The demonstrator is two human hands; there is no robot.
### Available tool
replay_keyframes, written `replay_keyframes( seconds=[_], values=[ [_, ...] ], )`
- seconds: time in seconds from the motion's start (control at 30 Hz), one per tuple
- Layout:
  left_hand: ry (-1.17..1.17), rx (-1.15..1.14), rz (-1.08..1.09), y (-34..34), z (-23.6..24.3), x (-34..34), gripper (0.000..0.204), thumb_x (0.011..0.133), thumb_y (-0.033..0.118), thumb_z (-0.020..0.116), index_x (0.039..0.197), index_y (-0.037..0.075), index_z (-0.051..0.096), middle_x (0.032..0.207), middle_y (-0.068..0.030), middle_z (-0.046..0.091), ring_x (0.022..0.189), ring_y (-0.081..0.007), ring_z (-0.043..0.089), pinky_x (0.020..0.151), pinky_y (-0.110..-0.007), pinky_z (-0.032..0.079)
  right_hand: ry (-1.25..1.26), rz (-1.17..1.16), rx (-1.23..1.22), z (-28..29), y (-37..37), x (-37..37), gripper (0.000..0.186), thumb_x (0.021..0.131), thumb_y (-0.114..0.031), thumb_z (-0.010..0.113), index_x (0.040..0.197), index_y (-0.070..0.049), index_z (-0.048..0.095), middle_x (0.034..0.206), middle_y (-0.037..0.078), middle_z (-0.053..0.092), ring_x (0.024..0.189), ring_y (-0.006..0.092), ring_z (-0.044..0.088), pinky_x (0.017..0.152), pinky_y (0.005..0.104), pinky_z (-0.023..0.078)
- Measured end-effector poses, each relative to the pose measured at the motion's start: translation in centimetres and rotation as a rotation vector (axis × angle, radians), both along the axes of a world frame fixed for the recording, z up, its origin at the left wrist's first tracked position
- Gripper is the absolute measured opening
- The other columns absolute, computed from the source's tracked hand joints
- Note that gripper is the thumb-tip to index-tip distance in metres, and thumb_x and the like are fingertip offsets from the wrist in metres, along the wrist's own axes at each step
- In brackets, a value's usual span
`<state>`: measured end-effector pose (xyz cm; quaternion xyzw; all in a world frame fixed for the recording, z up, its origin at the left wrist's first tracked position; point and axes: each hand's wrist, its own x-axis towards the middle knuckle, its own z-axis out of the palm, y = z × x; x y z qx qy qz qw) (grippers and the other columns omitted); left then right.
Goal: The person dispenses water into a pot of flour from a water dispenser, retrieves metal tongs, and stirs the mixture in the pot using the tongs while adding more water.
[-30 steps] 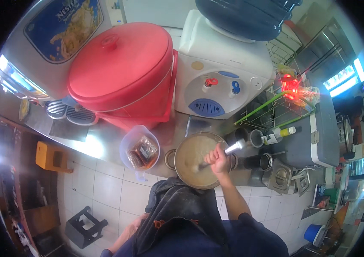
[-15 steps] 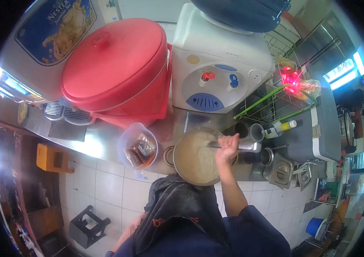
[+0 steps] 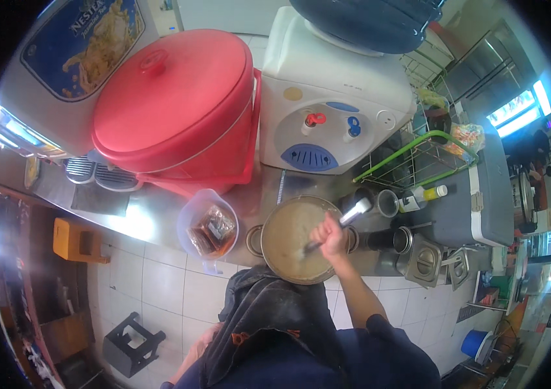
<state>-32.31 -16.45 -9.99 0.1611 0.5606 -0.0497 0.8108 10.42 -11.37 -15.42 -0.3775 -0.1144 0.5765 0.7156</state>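
Observation:
A round metal pot (image 3: 254, 241) of pale beige liquid stands at the counter's front edge, right before me. My right hand (image 3: 329, 238) is closed around a long metal-handled utensil (image 3: 355, 211) above the pot. Its handle slants up to the right, and its lower end dips into the liquid, so its kind is hidden. My left arm (image 3: 199, 347) hangs low at my left side, partly behind the dark apron (image 3: 259, 308); its fingers are hidden. Left of the pot is a translucent plastic pitcher (image 3: 188, 212) holding clear-wrapped brown packets (image 3: 214, 227) and some reddish-brown liquid.
Behind the pot stand a red lidded bucket (image 3: 178, 97) and a white water dispenser (image 3: 334, 84). To the right are dark cups (image 3: 379, 240), a bottle (image 3: 421, 196), metal lids (image 3: 426, 258) and a green-edged wire rack (image 3: 411, 155). A black stool (image 3: 134, 343) stands on the floor.
My right hand has shifted slightly left and down over the pot. The utensil's handle has swung from nearly level to steeply slanted, and its dipped end has moved nearer to me.

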Motion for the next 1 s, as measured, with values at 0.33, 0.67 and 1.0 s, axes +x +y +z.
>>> replay_keyframes(
  seconds=[0.33,0.67,1.0],
  values=[
    [-0.029,-0.012,0.037,-0.3,-0.3,0.5,0.033,0.101,0.016,0.055,0.126,-0.004,0.061,0.114,-0.0178,0.071,0.095,-0.0240,0.071,0.083,-0.036,0.060,-0.040,-0.081,-0.129,0.3,0.4,-0.6,0.051,0.104,-0.034,0.054,0.060,-0.018,0.033,0.050,-0.004,0.028,0.044,0.0103,0.021,0.049,0.0318,0.025],
    [-0.051,-0.021,0.082,-1.1,-0.3,1.1,0.032,0.101,0.016,0.054,0.126,-0.004,0.061,0.113,-0.0180,0.071,0.094,-0.0241,0.071,0.082,-0.037,0.060,-0.187,0.005,-0.124,0.7,0.9,0.1,0.050,0.105,-0.033,0.052,0.061,-0.017,0.035,0.052,-0.001,0.036,0.045,0.0101,0.033,0.046,0.0308,0.024],
    [-0.063,-0.034,0.093,-1.3,-0.3,1.3,0.032,0.101,0.016,0.054,0.125,-0.005,0.062,0.112,-0.0183,0.071,0.093,-0.0243,0.072,0.081,-0.037,0.061,-0.262,-0.148,-0.246,2.1,0.7,0.2,0.055,0.106,-0.039,0.051,0.061,-0.016,0.029,0.054,-0.004,0.025,0.050,0.0100,0.027,0.052,0.0300,0.025]
  ],
)
